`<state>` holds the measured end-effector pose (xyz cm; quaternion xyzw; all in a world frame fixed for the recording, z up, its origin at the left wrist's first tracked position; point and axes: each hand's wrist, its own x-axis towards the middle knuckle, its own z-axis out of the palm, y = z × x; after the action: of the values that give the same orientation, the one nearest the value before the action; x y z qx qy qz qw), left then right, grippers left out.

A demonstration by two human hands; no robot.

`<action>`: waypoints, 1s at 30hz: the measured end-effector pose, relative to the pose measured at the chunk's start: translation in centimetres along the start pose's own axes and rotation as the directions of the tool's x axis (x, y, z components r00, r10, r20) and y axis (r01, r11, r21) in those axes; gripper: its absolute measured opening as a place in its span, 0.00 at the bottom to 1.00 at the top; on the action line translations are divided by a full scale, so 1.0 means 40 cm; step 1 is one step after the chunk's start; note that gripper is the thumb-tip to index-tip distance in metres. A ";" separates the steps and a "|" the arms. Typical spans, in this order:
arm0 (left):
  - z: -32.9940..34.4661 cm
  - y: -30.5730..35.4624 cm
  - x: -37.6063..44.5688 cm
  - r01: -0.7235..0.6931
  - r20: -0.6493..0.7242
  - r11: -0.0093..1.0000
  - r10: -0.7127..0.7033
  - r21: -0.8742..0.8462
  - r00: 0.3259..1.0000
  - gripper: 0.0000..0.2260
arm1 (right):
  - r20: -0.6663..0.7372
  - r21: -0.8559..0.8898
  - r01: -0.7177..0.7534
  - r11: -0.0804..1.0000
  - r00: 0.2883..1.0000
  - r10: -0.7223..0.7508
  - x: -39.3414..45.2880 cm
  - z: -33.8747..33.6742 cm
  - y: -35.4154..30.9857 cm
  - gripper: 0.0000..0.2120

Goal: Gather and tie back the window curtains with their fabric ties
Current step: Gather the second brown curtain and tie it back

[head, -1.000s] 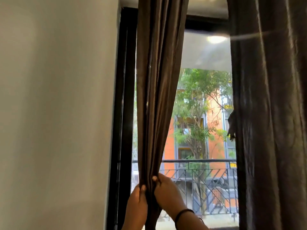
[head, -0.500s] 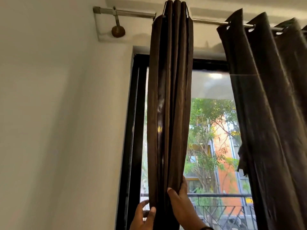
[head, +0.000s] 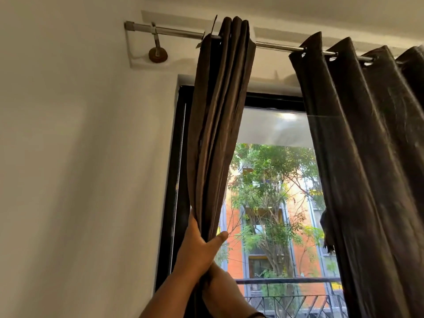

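Curtains hang from a metal rod [head: 179, 31] above a black-framed window [head: 175, 180] in the head view, 2 panels of dark brown fabric. At left, the gathered curtain [head: 220, 125] is bunched into tight vertical folds, hanging from the rod down to the hands at the lower middle of the frame. The left hand [head: 199, 246] grips this bundle, fingers wrapped round its left side and thumb stretched across the right edge. Just below it, touching the same bundle, the right hand [head: 220, 288] lies against the fabric; how its fingers are set I cannot tell, as the left hand and the folds hide them. At right, well apart from the bundle, the second curtain [head: 367, 168] hangs looser on its eyelets, spread in broad folds. Between the 2 panels the glass shows trees and an orange building [head: 305, 253] far outside, with a railing [head: 291, 281] nearer.
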<state>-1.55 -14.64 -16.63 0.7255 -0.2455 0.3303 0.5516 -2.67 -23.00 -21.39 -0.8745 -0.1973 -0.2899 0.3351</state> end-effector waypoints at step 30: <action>-0.035 0.345 0.451 -0.268 -0.263 0.843 0.422 0.467 0.868 0.26 | -0.389 0.023 0.313 0.949 0.878 -0.280 0.437 -0.584 -0.050 0.40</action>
<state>0.14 -16.87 5.95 0.6966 -0.1943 0.5955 0.3498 0.69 -35.34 4.89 -0.7458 -0.2724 -0.4931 0.3556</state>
